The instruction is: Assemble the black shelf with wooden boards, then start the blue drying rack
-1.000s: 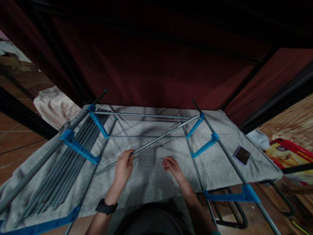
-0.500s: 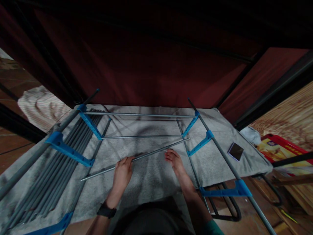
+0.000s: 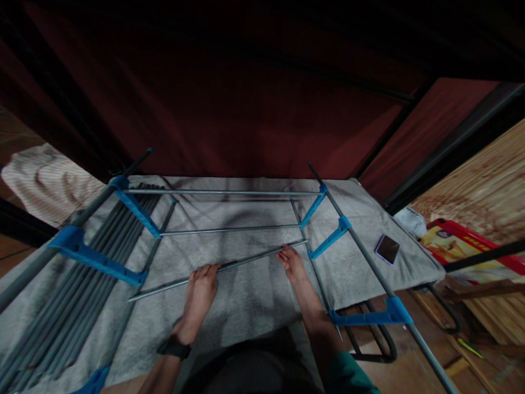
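Note:
A thin metal rod lies slanted above a grey cloth, inside a drying-rack frame of grey tubes and blue plastic brackets. My left hand, with a black watch at the wrist, grips the rod near its middle. My right hand touches the rod near its right end, fingers curled at it. Two other thin rods run across the frame between the blue brackets, further from me.
A bundle of grey tubes lies at the left on the cloth. A phone rests on the cloth at the right. A red packet and wooden boards sit at far right. A dark red wall rises behind.
The rod has swung down from a steep diagonal to a flatter slant. My right hand moved up and right onto its right end. The view has shifted left.

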Action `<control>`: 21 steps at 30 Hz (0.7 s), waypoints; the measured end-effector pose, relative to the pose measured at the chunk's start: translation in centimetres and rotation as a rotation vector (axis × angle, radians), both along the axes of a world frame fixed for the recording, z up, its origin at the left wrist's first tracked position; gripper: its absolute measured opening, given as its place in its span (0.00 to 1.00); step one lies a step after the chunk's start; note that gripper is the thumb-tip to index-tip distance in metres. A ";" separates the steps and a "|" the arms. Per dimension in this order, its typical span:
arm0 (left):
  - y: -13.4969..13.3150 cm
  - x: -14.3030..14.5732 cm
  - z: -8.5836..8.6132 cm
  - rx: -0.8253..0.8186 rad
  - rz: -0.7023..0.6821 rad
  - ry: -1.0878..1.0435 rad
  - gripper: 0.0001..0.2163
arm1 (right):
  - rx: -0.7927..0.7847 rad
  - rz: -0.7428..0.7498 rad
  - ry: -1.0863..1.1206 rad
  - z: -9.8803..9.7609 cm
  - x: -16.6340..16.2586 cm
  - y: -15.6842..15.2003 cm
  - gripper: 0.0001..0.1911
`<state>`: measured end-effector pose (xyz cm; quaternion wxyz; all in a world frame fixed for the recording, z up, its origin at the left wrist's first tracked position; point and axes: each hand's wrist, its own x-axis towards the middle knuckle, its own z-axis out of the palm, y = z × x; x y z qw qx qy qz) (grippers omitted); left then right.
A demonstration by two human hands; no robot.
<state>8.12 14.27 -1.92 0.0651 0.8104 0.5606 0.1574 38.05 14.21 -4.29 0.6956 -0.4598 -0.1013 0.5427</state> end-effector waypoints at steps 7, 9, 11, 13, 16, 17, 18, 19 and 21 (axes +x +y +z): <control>1.0 -0.4 0.8 0.064 0.012 0.035 0.18 | -0.010 -0.032 -0.009 0.0 0.7 0.5 0.10; 1.1 -0.6 0.9 0.096 0.032 0.022 0.16 | 0.005 -0.021 -0.018 0.0 0.8 0.4 0.11; 1.1 -0.8 0.8 0.126 0.057 0.010 0.15 | 0.020 -0.017 -0.024 0.0 0.8 0.2 0.11; 0.9 -1.0 0.6 0.154 0.078 0.011 0.16 | 0.027 -0.026 -0.033 0.1 0.7 0.1 0.11; 0.2 -1.1 0.6 0.202 0.107 -0.009 0.17 | 0.035 -0.037 -0.029 -0.1 0.7 0.1 0.10; -0.2 -1.0 0.6 0.212 0.117 -0.035 0.17 | 0.040 -0.039 -0.024 -0.1 0.7 0.1 0.10; -0.6 -1.0 0.5 0.215 0.132 -0.074 0.16 | 0.047 -0.039 -0.022 -0.2 0.8 0.1 0.10; -1.1 -0.9 0.5 0.210 0.151 -0.125 0.16 | 0.057 -0.038 -0.024 -0.3 0.9 0.1 0.09; -2.0 -0.7 0.1 0.178 0.197 -0.260 0.13 | 0.076 -0.028 -0.037 -0.6 1.1 0.1 0.08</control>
